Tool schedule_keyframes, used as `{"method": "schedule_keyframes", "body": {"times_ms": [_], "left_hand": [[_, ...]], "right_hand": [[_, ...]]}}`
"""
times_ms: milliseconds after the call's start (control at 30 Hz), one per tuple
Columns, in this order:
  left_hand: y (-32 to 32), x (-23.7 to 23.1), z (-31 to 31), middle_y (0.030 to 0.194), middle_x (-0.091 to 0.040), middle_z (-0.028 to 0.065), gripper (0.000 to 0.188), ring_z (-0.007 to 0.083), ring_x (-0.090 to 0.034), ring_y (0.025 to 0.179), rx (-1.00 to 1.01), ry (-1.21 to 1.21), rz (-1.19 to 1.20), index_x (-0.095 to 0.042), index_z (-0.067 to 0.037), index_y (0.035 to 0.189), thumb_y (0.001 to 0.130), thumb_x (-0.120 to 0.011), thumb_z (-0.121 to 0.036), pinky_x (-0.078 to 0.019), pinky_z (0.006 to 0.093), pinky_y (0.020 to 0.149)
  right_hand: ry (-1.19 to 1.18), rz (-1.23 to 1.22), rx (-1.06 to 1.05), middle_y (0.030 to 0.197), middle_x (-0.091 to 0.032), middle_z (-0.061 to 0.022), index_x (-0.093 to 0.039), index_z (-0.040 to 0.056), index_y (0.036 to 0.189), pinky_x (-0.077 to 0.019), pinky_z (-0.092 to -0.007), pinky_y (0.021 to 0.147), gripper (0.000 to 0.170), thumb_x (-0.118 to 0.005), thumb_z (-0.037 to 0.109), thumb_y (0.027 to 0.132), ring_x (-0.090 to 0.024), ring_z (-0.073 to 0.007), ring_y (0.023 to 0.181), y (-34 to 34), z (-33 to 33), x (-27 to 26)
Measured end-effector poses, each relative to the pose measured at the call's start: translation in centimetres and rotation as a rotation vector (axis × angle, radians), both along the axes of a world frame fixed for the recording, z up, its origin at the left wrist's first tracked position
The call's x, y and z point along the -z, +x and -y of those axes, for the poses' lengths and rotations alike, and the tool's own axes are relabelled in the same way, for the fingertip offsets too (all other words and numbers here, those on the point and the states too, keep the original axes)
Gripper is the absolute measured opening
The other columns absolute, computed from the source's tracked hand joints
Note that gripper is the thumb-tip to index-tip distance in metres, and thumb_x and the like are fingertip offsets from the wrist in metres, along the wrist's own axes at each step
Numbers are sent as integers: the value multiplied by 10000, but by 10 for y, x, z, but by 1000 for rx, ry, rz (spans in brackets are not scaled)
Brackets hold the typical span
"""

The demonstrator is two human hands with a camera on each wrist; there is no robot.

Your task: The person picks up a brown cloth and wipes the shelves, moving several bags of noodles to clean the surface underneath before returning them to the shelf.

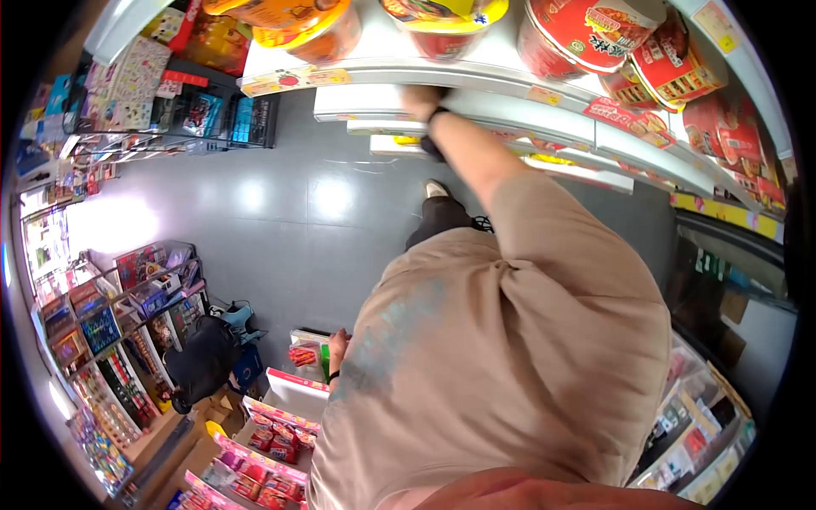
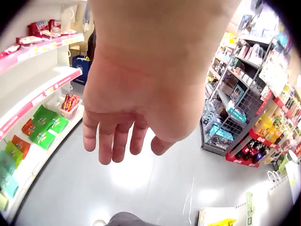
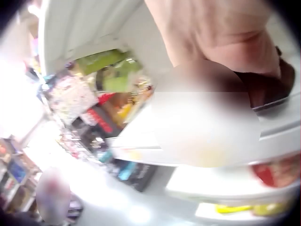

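Observation:
My left hand (image 2: 141, 103) hangs with its fingers loosely bent and nothing in them. In the head view it is beside my body, near a lower shelf with a clear tub of red-wrapped snacks (image 1: 303, 356). My right arm reaches forward under the top shelf, and the right hand (image 1: 419, 102) is motion-blurred at the edge of a white shelf below. In the right wrist view a dark brown object (image 3: 273, 92) lies right against that hand (image 3: 225, 33). A blurred oval hides the fingers, so I cannot tell whether they grip it.
Red instant-noodle bowls (image 1: 586, 38) and an orange bowl (image 1: 297, 30) stand on the top white shelf (image 1: 382, 72). Green snack packets (image 2: 44, 122) hang on a shelf at left. A wire rack (image 2: 230, 103) and bottled drinks (image 2: 265, 127) stand across the grey floor (image 1: 280, 204).

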State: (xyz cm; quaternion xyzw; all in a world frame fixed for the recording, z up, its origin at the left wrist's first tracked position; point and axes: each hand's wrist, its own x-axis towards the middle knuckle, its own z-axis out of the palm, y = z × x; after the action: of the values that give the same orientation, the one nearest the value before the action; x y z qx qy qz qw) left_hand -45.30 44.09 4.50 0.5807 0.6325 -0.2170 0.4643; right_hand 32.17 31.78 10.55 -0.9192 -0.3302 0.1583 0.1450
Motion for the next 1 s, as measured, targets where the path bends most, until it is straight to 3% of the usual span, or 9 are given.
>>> {"method": "schedule_keyframes", "body": {"times_ms": [100, 233, 367, 533, 600, 733, 800, 900, 1000], "left_hand": [[55, -32, -34, 903, -675, 128, 364, 253, -655, 785, -142, -106, 158, -555, 40, 1052, 893, -535, -287, -515, 358, 689], [79, -54, -98, 913, -662, 81, 328, 184, -641, 763, 241, 115, 267, -554, -28, 1086, 890, -570, -290, -450, 312, 595], [131, -97, -142, 901, -655, 65, 333, 167, -629, 743, 82, 84, 115, -549, -46, 1093, 891, -579, -310, -430, 308, 580], [77, -34, -231, 940, -647, 94, 377, 213, -628, 764, 380, -49, 33, -544, -47, 1123, 880, -562, -334, -456, 380, 647], [62, -16, -250, 972, -646, 111, 402, 238, -629, 800, 522, -144, -22, -546, -46, 1141, 875, -554, -348, -466, 417, 685], [66, 3, -273, 1007, -643, 127, 427, 266, -632, 845, 772, -269, -161, -556, -41, 1149, 879, -536, -372, -473, 454, 721], [87, 16, -274, 978, -648, 128, 422, 265, -640, 800, 724, -239, -188, -562, -24, 1121, 880, -527, -369, -481, 443, 677], [140, 35, -265, 869, -659, 117, 381, 247, -641, 674, 701, -146, -161, -571, -8, 1054, 869, -523, -338, -478, 406, 561], [203, 36, -241, 864, -649, 107, 289, 225, -623, 678, 728, -111, -46, -571, -52, 972, 868, -543, -320, -453, 392, 574]], "right_hand": [[751, -938, 10, 948, -674, -170, -659, -8, 1014, -513, -377, 735, 296, -509, 189, 852, -660, -276, 797, -64, -153, -73], [998, -923, 106, 1046, -640, -118, -619, -19, 1052, -470, -316, 797, 323, -514, 216, 858, -585, -207, 956, -133, -223, -129], [902, -1134, -40, 1046, -652, -90, -656, 26, 1013, -444, -308, 834, 292, -530, 241, 860, -578, -191, 958, -153, -203, -138], [953, -1411, 220, 1102, -656, -112, -618, -12, 1116, -468, -326, 848, 384, -438, 299, 979, -617, -180, 953, -195, -44, -95], [758, -1097, 577, 1071, -659, -85, -592, 27, 1195, -470, -303, 876, 395, -489, 335, 970, -604, -162, 988, -218, 40, -27], [641, -725, 1508, 753, -653, -62, -656, 66, 917, -449, -344, 490, 388, -508, 424, 890, -604, -178, 583, -355, 264, 7], [481, -720, 1500, 832, -674, -94, -630, 73, 896, -463, -395, 541, 507, -522, 567, 855, -603, -200, 638, -456, 359, -20], [1237, -569, 2142, 603, -472, -60, -568, 110, 790, -439, -380, 522, 380, -475, 458, 912, -521, -204, 541, -591, 433, -48], [1315, -439, 2053, 582, -492, -53, -481, 138, 656, -390, -384, 435, 393, -397, 405, 932, -495, -218, 499, -737, 515, -22]]}}
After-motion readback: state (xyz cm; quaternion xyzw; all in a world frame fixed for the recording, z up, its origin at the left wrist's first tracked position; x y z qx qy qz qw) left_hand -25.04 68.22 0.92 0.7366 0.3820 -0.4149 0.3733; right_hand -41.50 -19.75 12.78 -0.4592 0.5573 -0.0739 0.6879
